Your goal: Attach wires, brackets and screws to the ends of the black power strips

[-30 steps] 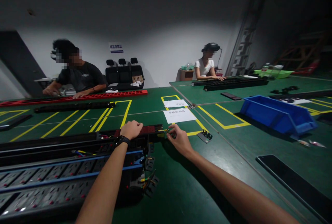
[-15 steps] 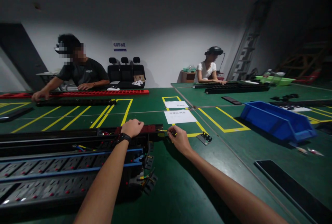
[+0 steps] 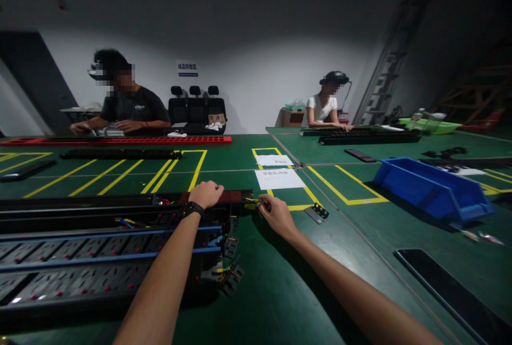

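Above the green tabletop (image 3: 260, 286), yellow wire (image 3: 251, 200) meets the right grip (image 3: 277, 216).

Rails (image 3: 80, 253) left, bin (image 3: 416, 191) right, papers (image 3: 279, 179) between

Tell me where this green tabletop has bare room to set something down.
Bare green tabletop lies between the black rails and your right forearm, and between that forearm, the blue bin and the dark phone-like slab. It's crowded leftward, where those rails lie side by side by your left hand.
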Demonstrator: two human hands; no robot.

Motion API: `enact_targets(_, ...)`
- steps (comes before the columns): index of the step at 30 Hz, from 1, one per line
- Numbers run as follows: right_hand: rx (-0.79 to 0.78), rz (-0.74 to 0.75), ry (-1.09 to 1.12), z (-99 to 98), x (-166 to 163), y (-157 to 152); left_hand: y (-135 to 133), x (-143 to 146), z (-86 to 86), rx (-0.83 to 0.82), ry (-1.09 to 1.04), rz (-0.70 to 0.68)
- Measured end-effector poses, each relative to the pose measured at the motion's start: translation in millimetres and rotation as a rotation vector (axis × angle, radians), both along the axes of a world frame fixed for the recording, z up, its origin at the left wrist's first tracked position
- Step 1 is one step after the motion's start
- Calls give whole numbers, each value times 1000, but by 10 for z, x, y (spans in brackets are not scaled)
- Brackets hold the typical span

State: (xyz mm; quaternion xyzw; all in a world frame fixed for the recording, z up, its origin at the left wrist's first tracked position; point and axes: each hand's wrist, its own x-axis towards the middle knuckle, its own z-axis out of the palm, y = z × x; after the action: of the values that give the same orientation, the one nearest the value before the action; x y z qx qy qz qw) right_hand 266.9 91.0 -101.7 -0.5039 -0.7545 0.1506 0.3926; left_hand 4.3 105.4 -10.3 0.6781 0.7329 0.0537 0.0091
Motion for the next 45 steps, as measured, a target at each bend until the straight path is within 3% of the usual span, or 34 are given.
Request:
enact_targets(9, -26, -239, -185, 71, -28, -78, 8, -10, -15, 6, -5, -11)
enact_targets(14, -66, -211, -316, 174, -70, -118, 12, -8, -13, 5, -6, -11)
enact_targets(23, 4, -160, -438, 233, 5, -24, 10, 4, -13, 6, -4, 1)
enact_targets(35, -110, -246, -571, 261, -29, -133, 8, -13, -25, 6, 5, -13)
enact_targets(45, -159, -207, -622, 305, -53, -150, 11, -13, -19, 3, 3, -4)
